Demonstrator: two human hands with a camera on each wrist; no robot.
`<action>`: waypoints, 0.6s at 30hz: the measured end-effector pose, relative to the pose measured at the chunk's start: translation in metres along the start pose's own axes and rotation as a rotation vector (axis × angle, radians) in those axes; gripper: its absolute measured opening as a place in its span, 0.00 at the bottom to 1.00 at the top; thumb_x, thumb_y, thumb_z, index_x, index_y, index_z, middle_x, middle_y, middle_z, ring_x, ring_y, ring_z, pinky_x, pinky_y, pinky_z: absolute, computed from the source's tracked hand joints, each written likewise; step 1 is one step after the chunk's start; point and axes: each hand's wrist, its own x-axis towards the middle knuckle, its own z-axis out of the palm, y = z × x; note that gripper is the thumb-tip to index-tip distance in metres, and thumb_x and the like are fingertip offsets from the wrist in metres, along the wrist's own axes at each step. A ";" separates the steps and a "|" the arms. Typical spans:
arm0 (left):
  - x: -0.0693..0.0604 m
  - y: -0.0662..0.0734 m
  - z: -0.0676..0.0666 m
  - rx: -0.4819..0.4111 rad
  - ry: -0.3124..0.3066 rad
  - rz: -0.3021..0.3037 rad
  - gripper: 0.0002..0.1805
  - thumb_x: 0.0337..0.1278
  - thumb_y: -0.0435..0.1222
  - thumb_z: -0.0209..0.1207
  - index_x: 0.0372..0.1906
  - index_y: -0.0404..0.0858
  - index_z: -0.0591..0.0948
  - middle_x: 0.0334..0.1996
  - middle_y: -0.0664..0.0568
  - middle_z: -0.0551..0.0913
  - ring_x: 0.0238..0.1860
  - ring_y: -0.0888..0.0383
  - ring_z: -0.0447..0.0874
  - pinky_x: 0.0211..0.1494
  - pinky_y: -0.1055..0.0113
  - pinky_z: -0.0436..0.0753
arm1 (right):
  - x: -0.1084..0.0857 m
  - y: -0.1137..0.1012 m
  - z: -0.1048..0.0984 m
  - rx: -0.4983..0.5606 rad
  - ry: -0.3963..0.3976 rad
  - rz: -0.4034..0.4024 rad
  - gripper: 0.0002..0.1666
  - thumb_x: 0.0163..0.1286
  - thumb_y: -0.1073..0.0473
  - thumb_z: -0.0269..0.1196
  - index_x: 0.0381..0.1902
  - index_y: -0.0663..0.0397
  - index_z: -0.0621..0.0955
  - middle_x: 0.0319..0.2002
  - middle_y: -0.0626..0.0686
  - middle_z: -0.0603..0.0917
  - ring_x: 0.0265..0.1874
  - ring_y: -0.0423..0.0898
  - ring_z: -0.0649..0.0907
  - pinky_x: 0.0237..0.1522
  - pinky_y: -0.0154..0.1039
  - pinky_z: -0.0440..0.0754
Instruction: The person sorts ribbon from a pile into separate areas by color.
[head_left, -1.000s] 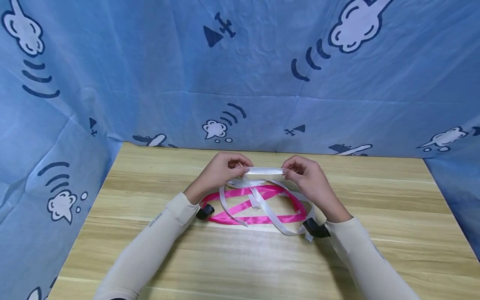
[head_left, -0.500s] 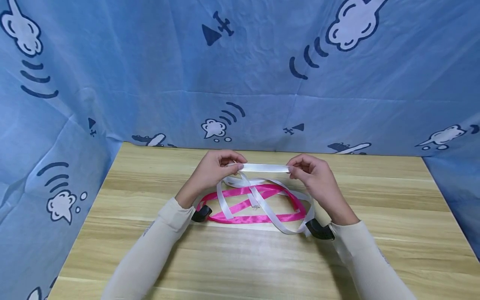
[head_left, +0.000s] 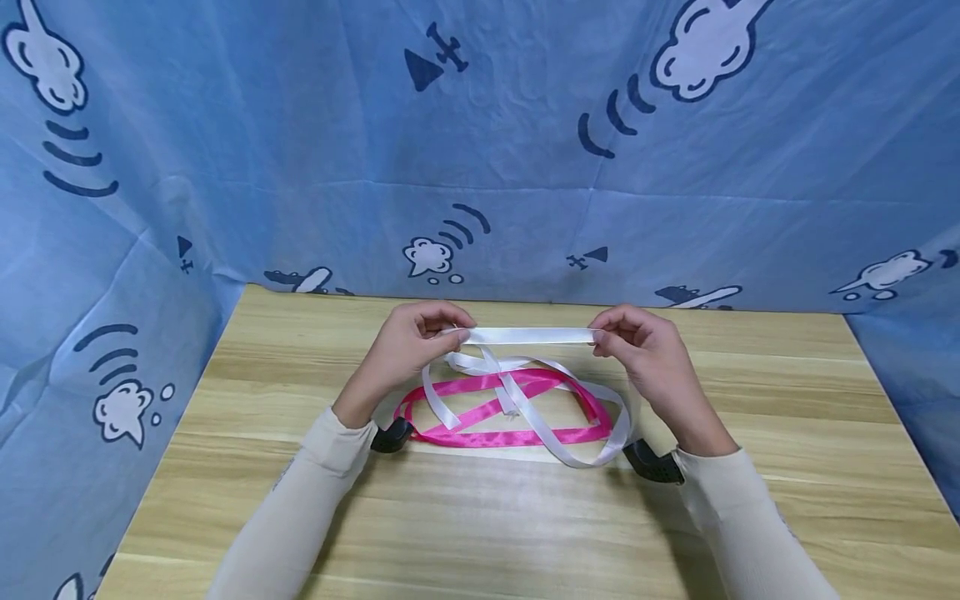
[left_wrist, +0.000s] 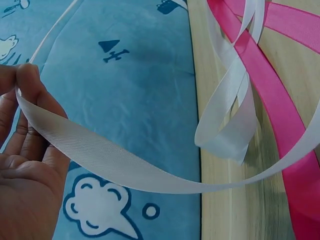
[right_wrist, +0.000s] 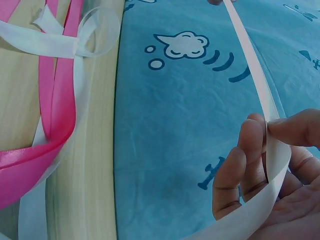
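A white satin ribbon (head_left: 531,336) is stretched level between both hands above the far part of the table. The left hand (head_left: 405,346) pinches it between thumb and index finger, and a tail curves down from that grip in the left wrist view. At the other end the right hand (head_left: 656,362) pinches the same ribbon; in the right wrist view a length of it passes across the palm. Below lies a pink ribbon (head_left: 517,438) in loose, flattened loops. More white ribbon (head_left: 543,429) crosses over it, and where each strand leads cannot be fully traced.
The ribbons lie on a wood-grain table (head_left: 480,525). A blue printed cloth (head_left: 315,150) hangs behind and at the sides of it. Black wrist devices (head_left: 652,462) sit at the cuffs of pale sleeves.
Both hands have moved apart, left hand to the left and right hand to the right. The stretch of white ribbon between them has grown longer; the tail under the left hand has shifted left.
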 end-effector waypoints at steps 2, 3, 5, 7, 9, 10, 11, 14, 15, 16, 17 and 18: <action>-0.002 0.000 -0.003 -0.009 0.008 0.000 0.08 0.65 0.33 0.69 0.48 0.40 0.89 0.48 0.49 0.89 0.38 0.50 0.84 0.38 0.68 0.82 | -0.001 0.001 -0.001 0.014 0.004 -0.003 0.09 0.77 0.65 0.63 0.48 0.67 0.83 0.33 0.40 0.85 0.33 0.39 0.85 0.42 0.29 0.86; -0.003 -0.001 -0.004 -0.014 0.011 0.001 0.09 0.65 0.33 0.69 0.48 0.40 0.89 0.48 0.48 0.89 0.38 0.50 0.85 0.39 0.67 0.83 | -0.001 0.001 -0.002 0.023 0.006 -0.005 0.09 0.77 0.65 0.63 0.48 0.68 0.83 0.32 0.40 0.85 0.33 0.39 0.85 0.42 0.29 0.86; -0.005 -0.001 -0.007 -0.028 0.018 0.005 0.09 0.65 0.32 0.69 0.48 0.38 0.88 0.48 0.47 0.89 0.37 0.52 0.87 0.40 0.65 0.86 | -0.002 0.002 -0.004 0.036 0.014 -0.004 0.09 0.76 0.65 0.63 0.48 0.68 0.82 0.32 0.40 0.85 0.32 0.39 0.86 0.41 0.29 0.86; -0.007 -0.001 -0.010 -0.033 0.030 0.009 0.09 0.65 0.31 0.69 0.48 0.37 0.88 0.48 0.45 0.89 0.37 0.56 0.87 0.42 0.64 0.88 | -0.002 0.002 -0.006 0.046 0.023 -0.001 0.09 0.76 0.65 0.63 0.47 0.68 0.82 0.32 0.40 0.85 0.32 0.39 0.86 0.41 0.29 0.86; -0.009 -0.002 -0.012 -0.036 0.040 0.017 0.10 0.65 0.31 0.69 0.49 0.35 0.88 0.48 0.44 0.89 0.36 0.57 0.88 0.42 0.64 0.88 | -0.003 0.003 -0.009 0.049 0.030 0.000 0.09 0.76 0.65 0.63 0.47 0.68 0.82 0.32 0.41 0.86 0.32 0.39 0.86 0.41 0.29 0.86; -0.009 -0.002 -0.013 -0.035 0.046 0.021 0.10 0.65 0.31 0.69 0.49 0.34 0.88 0.48 0.43 0.89 0.36 0.58 0.88 0.42 0.64 0.89 | -0.003 0.003 -0.010 0.051 0.033 0.001 0.08 0.76 0.65 0.64 0.47 0.67 0.82 0.32 0.41 0.86 0.32 0.39 0.86 0.41 0.29 0.86; -0.010 -0.002 -0.015 -0.033 0.051 0.024 0.10 0.65 0.31 0.69 0.49 0.34 0.88 0.47 0.43 0.89 0.35 0.58 0.88 0.42 0.64 0.89 | -0.004 0.003 -0.011 0.051 0.036 0.003 0.08 0.76 0.65 0.64 0.46 0.67 0.82 0.32 0.41 0.86 0.32 0.39 0.86 0.41 0.29 0.86; -0.012 -0.002 -0.019 -0.024 0.069 0.029 0.10 0.64 0.31 0.69 0.48 0.34 0.88 0.46 0.43 0.89 0.35 0.58 0.88 0.41 0.66 0.88 | -0.005 0.003 -0.014 0.054 0.045 0.001 0.07 0.76 0.65 0.63 0.45 0.65 0.82 0.31 0.42 0.86 0.31 0.39 0.86 0.40 0.29 0.85; -0.013 -0.002 -0.020 -0.021 0.076 0.031 0.10 0.64 0.31 0.69 0.48 0.34 0.88 0.46 0.44 0.89 0.36 0.58 0.88 0.41 0.67 0.88 | -0.005 0.003 -0.015 0.057 0.048 -0.001 0.06 0.76 0.65 0.64 0.45 0.65 0.82 0.31 0.42 0.86 0.31 0.38 0.86 0.40 0.29 0.85; -0.014 -0.002 -0.022 -0.020 0.082 0.032 0.10 0.64 0.31 0.69 0.48 0.34 0.88 0.45 0.44 0.89 0.36 0.59 0.87 0.41 0.67 0.87 | -0.005 0.003 -0.016 0.057 0.051 -0.002 0.06 0.76 0.65 0.64 0.44 0.65 0.82 0.31 0.42 0.86 0.31 0.38 0.86 0.40 0.29 0.85; -0.015 -0.002 -0.023 -0.018 0.087 0.034 0.10 0.64 0.31 0.69 0.48 0.34 0.88 0.45 0.44 0.89 0.36 0.59 0.87 0.40 0.69 0.86 | -0.005 0.003 -0.017 0.061 0.052 -0.004 0.05 0.75 0.66 0.64 0.44 0.65 0.82 0.31 0.42 0.86 0.31 0.39 0.86 0.40 0.29 0.85; -0.015 -0.003 -0.025 -0.016 0.093 0.036 0.10 0.64 0.31 0.69 0.48 0.33 0.88 0.45 0.45 0.89 0.36 0.60 0.87 0.40 0.70 0.85 | -0.006 0.004 -0.019 0.062 0.055 -0.006 0.05 0.75 0.66 0.64 0.44 0.64 0.82 0.31 0.42 0.86 0.31 0.39 0.86 0.40 0.29 0.85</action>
